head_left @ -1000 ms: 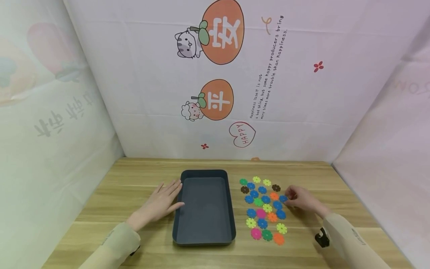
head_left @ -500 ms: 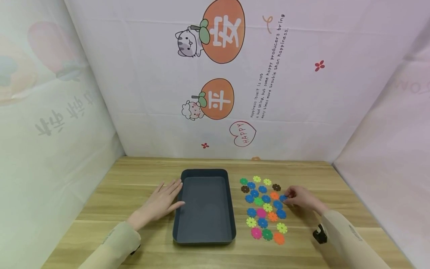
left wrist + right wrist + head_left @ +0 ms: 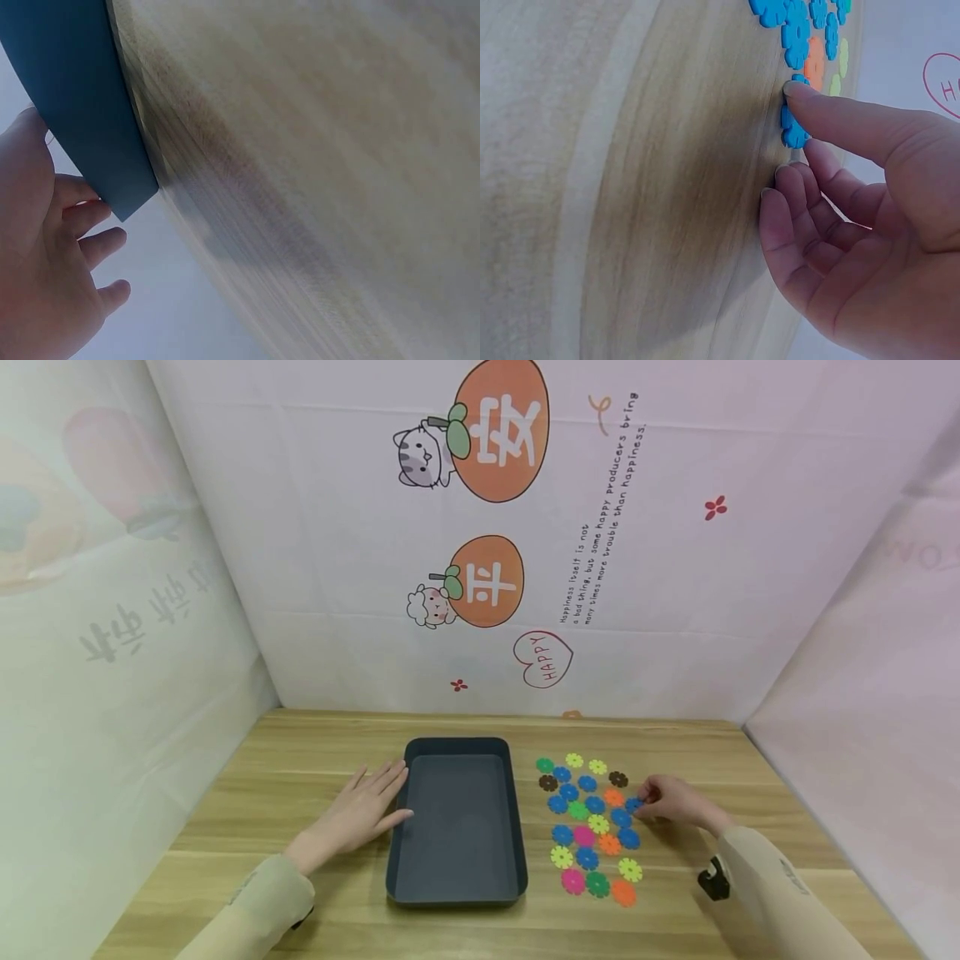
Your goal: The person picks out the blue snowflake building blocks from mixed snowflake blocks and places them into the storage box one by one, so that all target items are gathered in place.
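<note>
A dark grey rectangular tray (image 3: 457, 827) lies on the wooden table. My left hand (image 3: 363, 810) rests along its left rim, fingers extended and thumb over the edge. The left wrist view shows that hand (image 3: 56, 255) beside the tray's dark wall (image 3: 90, 105). To the tray's right, many flat flower-shaped plastic discs lie spread out. At their right side my right hand (image 3: 678, 802) pinches a blue flower-shaped disc (image 3: 633, 806) at table level. Up close, the right hand (image 3: 870, 217) has its thumb and index finger at opposite edges of this blue disc (image 3: 791, 129); the other fingers are curled.
Loose discs include a pink disc (image 3: 583, 836), an orange disc (image 3: 623, 892), a yellow disc (image 3: 630, 869), a dark green disc (image 3: 597, 884) and a brown disc (image 3: 618, 779). Printed white cloth (image 3: 337, 568) stands behind the table (image 3: 300, 752) and at both sides.
Both hands, the tray and the discs stay in nearly the same places. The head view has shifted very slightly.
</note>
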`<state>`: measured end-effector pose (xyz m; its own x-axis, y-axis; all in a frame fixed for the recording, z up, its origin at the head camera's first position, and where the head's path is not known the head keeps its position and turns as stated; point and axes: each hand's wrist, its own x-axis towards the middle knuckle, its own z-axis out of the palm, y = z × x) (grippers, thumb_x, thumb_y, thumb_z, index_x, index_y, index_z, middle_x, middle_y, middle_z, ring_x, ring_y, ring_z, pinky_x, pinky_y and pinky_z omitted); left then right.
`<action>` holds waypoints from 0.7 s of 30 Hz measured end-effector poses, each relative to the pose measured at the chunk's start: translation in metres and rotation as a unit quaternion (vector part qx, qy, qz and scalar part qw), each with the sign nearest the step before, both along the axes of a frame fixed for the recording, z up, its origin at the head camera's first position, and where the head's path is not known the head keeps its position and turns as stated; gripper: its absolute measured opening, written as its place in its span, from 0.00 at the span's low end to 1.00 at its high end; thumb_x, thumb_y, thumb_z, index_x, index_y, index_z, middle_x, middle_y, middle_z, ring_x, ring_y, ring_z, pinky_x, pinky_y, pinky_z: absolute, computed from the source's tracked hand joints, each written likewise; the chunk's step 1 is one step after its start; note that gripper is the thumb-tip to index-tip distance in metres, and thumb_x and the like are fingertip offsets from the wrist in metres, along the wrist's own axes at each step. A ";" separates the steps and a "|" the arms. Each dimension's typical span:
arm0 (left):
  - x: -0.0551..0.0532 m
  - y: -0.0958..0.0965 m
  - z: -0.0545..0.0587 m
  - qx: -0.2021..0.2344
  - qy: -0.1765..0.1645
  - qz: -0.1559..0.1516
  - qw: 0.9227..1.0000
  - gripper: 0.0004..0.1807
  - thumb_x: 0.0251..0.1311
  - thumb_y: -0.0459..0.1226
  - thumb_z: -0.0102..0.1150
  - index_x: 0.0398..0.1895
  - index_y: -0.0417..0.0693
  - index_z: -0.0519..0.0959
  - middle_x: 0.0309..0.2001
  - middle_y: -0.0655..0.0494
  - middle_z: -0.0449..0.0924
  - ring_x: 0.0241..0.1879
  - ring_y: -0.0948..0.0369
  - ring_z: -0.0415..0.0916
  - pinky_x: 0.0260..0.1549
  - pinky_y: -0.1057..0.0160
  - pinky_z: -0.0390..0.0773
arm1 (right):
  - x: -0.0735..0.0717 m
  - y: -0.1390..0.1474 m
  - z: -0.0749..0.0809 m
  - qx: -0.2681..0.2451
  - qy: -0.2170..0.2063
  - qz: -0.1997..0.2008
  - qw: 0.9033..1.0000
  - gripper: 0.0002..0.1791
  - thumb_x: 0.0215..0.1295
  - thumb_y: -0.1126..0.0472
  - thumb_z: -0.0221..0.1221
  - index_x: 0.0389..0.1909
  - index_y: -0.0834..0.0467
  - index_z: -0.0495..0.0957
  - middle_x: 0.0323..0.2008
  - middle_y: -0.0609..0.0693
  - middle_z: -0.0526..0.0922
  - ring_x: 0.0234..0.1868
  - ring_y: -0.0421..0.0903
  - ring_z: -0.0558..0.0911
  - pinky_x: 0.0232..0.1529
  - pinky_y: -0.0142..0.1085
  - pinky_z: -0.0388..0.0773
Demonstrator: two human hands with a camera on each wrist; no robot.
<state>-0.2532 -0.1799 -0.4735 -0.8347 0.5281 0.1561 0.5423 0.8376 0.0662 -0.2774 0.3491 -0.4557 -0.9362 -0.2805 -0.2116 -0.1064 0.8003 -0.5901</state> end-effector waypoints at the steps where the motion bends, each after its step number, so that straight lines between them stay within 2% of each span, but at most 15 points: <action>1: 0.000 0.000 0.000 0.000 0.000 0.000 1.000 0.40 0.71 0.57 0.47 0.75 0.39 0.60 0.77 0.44 0.58 0.75 0.45 0.58 0.73 0.35 0.55 | 0.000 0.000 0.000 0.000 0.001 0.001 1.000 0.15 0.60 0.62 0.67 0.39 0.68 0.74 0.33 0.53 0.78 0.32 0.44 0.74 0.28 0.30 0.73; 7: 0.000 0.000 0.000 0.000 0.001 0.001 1.000 0.40 0.71 0.58 0.47 0.75 0.40 0.61 0.76 0.44 0.58 0.75 0.46 0.59 0.73 0.35 0.55 | 0.001 0.001 -0.001 -0.004 0.012 0.011 1.000 0.13 0.60 0.62 0.67 0.36 0.66 0.73 0.30 0.51 0.77 0.30 0.43 0.72 0.26 0.29 0.72; 14: 0.000 -0.001 -0.002 -0.004 0.005 0.001 1.000 0.40 0.71 0.58 0.46 0.75 0.40 0.61 0.77 0.45 0.58 0.75 0.46 0.59 0.73 0.36 0.56 | 0.003 0.001 -0.002 -0.004 0.024 0.004 1.000 0.17 0.58 0.61 0.69 0.38 0.66 0.72 0.31 0.52 0.75 0.30 0.43 0.71 0.26 0.29 0.70; 21: -0.001 -0.001 -0.001 -0.004 0.012 -0.002 1.000 0.40 0.71 0.58 0.48 0.74 0.39 0.62 0.76 0.44 0.59 0.75 0.46 0.60 0.72 0.36 0.57 | 0.004 0.000 0.000 -0.013 0.028 0.003 1.000 0.16 0.58 0.63 0.68 0.38 0.67 0.73 0.29 0.52 0.76 0.28 0.42 0.72 0.25 0.28 0.71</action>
